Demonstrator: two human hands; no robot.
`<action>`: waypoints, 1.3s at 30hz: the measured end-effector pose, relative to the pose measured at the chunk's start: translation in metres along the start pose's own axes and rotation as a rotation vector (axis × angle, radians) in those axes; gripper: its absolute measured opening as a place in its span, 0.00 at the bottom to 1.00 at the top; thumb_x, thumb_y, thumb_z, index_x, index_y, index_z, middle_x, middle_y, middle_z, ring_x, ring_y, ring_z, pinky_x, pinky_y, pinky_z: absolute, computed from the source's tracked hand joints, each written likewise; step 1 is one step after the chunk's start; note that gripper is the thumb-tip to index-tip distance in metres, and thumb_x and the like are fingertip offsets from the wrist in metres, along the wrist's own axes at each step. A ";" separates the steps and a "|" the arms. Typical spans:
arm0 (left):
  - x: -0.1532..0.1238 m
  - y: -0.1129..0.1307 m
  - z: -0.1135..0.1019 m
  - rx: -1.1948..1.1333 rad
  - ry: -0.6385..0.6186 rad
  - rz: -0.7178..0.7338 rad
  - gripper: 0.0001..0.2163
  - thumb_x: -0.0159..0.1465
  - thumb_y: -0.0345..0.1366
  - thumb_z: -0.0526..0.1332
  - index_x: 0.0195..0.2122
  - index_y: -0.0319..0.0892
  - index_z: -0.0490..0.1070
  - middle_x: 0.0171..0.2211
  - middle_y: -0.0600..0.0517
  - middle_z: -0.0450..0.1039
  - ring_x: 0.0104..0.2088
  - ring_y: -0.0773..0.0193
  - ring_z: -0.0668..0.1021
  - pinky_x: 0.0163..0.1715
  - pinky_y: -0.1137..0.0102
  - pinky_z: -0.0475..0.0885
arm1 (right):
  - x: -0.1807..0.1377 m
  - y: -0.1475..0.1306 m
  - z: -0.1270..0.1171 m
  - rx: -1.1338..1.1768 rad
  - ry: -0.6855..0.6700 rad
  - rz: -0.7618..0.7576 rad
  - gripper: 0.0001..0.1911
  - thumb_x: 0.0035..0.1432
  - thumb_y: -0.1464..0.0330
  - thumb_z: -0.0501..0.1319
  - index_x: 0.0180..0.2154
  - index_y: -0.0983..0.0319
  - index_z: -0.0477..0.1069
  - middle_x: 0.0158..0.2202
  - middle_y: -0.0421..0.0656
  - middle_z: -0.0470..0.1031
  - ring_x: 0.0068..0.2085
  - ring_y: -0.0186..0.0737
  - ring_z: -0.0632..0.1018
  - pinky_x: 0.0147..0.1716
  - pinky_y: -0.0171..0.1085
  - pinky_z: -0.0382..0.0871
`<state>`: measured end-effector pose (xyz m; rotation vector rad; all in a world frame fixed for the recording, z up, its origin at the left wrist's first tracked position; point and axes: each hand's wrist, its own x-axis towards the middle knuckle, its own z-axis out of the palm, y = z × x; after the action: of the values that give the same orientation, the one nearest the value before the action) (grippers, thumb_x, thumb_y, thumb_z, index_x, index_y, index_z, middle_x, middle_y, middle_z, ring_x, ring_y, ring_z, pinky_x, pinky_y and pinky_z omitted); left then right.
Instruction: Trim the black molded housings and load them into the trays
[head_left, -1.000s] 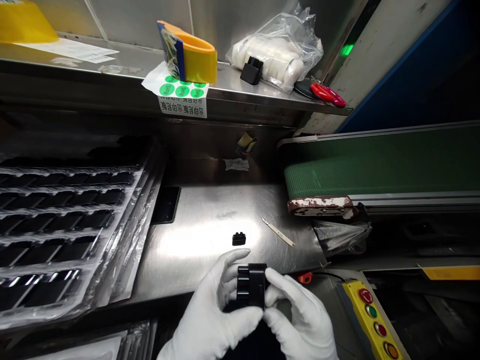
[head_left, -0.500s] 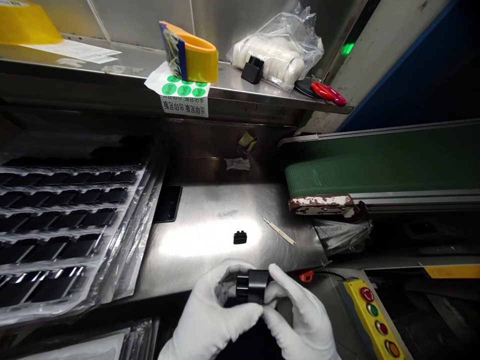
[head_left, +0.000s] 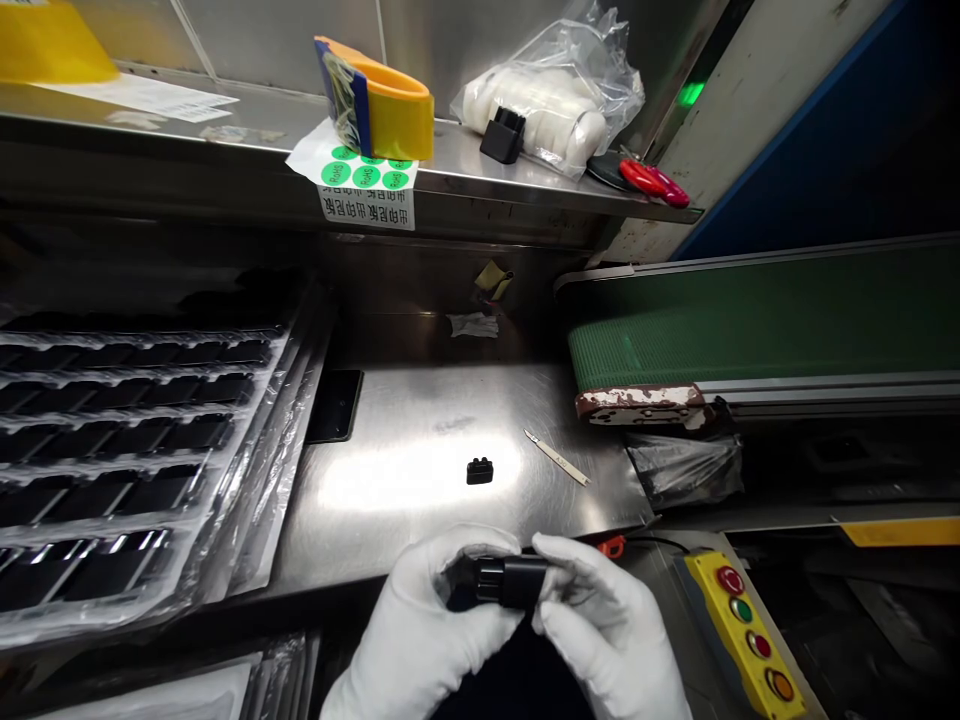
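Both hands wear white gloves and meet over the bench's front edge. Between them is a black plastic housing [head_left: 520, 582], stepped and narrower on its left side. My left hand [head_left: 427, 620] closes on it, fingers behind and thumb in front. My right hand [head_left: 604, 615] pinches its right end between thumb and fingers. Beyond the hands, a small black plastic piece [head_left: 480, 471] with knobs on top stands on the metal bench [head_left: 405, 530]. To its right lies a thin pale blade tool [head_left: 557, 458]. A dark phone-like slab [head_left: 335, 405] rests at the bench's left.
Stacked trays of black parts [head_left: 112, 440] fill the left. A green conveyor belt [head_left: 750, 320] and a yellow button box [head_left: 746, 630] are on the right. The shelf [head_left: 465, 175] holds yellow tape [head_left: 401, 120], a bag of white rolls [head_left: 555, 100] and red-handled pliers [head_left: 652, 182].
The black housing has turned slightly and shifted a little right and down in my hands. My right fingers have closed further around its right end. Things on the bench stay put.
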<state>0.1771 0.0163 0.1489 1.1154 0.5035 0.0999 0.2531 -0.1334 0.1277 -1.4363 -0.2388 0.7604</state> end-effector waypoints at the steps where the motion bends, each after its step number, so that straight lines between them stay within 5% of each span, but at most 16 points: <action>1: 0.000 -0.001 0.000 0.001 -0.005 0.010 0.11 0.51 0.25 0.71 0.34 0.44 0.78 0.37 0.53 0.79 0.37 0.58 0.80 0.41 0.68 0.76 | 0.001 -0.002 -0.001 0.039 -0.017 0.034 0.18 0.50 0.63 0.69 0.45 0.55 0.77 0.28 0.40 0.77 0.29 0.35 0.77 0.33 0.32 0.73; 6: 0.000 -0.008 -0.006 0.197 -0.008 0.149 0.09 0.55 0.26 0.68 0.33 0.48 0.79 0.34 0.54 0.79 0.40 0.57 0.79 0.41 0.68 0.75 | 0.009 0.000 -0.006 0.143 -0.161 0.086 0.12 0.52 0.62 0.68 0.39 0.59 0.78 0.26 0.42 0.77 0.26 0.36 0.77 0.28 0.34 0.71; 9: 0.001 -0.012 -0.010 0.326 0.018 0.228 0.08 0.56 0.28 0.67 0.35 0.48 0.79 0.36 0.51 0.79 0.47 0.55 0.77 0.48 0.65 0.71 | 0.010 0.002 -0.004 0.128 -0.064 0.132 0.10 0.48 0.62 0.71 0.29 0.61 0.77 0.24 0.40 0.76 0.24 0.35 0.75 0.25 0.33 0.69; 14: 0.006 -0.011 -0.008 0.088 -0.003 -0.073 0.36 0.46 0.18 0.66 0.55 0.51 0.64 0.49 0.51 0.72 0.50 0.56 0.74 0.53 0.62 0.68 | 0.009 0.004 0.002 -0.180 0.082 -0.067 0.05 0.49 0.67 0.69 0.26 0.61 0.76 0.27 0.42 0.76 0.26 0.37 0.75 0.24 0.33 0.69; 16: 0.009 -0.011 -0.006 -0.120 -0.087 -0.121 0.33 0.47 0.19 0.67 0.54 0.48 0.64 0.46 0.51 0.73 0.47 0.57 0.75 0.50 0.62 0.68 | 0.008 0.007 0.002 -0.356 0.080 -0.264 0.01 0.52 0.70 0.66 0.29 0.60 0.76 0.28 0.42 0.76 0.27 0.37 0.76 0.25 0.34 0.70; 20: 0.015 -0.025 -0.003 -0.477 -0.296 -0.163 0.08 0.59 0.36 0.64 0.36 0.37 0.72 0.32 0.50 0.72 0.34 0.62 0.74 0.40 0.67 0.68 | 0.006 0.007 0.003 -0.568 0.090 -0.546 0.21 0.52 0.70 0.66 0.50 0.55 0.71 0.26 0.39 0.76 0.26 0.38 0.76 0.29 0.37 0.74; 23: 0.017 -0.045 0.000 -0.663 -0.414 -0.261 0.16 0.54 0.45 0.68 0.30 0.34 0.74 0.25 0.50 0.70 0.27 0.66 0.71 0.33 0.70 0.66 | 0.007 -0.001 0.003 -0.754 0.091 -0.707 0.44 0.40 0.62 0.74 0.59 0.55 0.63 0.41 0.45 0.79 0.40 0.50 0.79 0.40 0.44 0.77; 27: 0.017 -0.061 0.009 -0.746 -0.476 -0.290 0.22 0.44 0.51 0.72 0.27 0.34 0.75 0.22 0.49 0.70 0.24 0.66 0.70 0.28 0.71 0.66 | 0.010 -0.011 0.004 -0.739 -0.074 -0.682 0.64 0.21 0.59 0.79 0.62 0.53 0.56 0.50 0.47 0.76 0.47 0.54 0.79 0.46 0.43 0.77; 34: 0.009 -0.054 0.024 -0.797 -0.435 -0.341 0.22 0.40 0.54 0.72 0.23 0.37 0.77 0.21 0.49 0.68 0.25 0.64 0.70 0.30 0.69 0.68 | 0.006 -0.011 0.005 -0.544 -0.125 -0.645 0.53 0.33 0.57 0.77 0.62 0.52 0.58 0.47 0.45 0.79 0.45 0.50 0.81 0.46 0.40 0.77; 39: 0.008 -0.054 0.029 -0.815 -0.419 -0.328 0.22 0.42 0.56 0.71 0.24 0.39 0.77 0.22 0.50 0.67 0.27 0.63 0.70 0.32 0.66 0.71 | 0.006 -0.013 0.002 -0.550 -0.111 -0.681 0.54 0.33 0.55 0.76 0.62 0.54 0.59 0.46 0.47 0.80 0.44 0.52 0.81 0.45 0.42 0.78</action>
<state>0.1872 -0.0294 0.1092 0.2310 0.2182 -0.2015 0.2609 -0.1276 0.1390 -1.6721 -1.0271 0.2077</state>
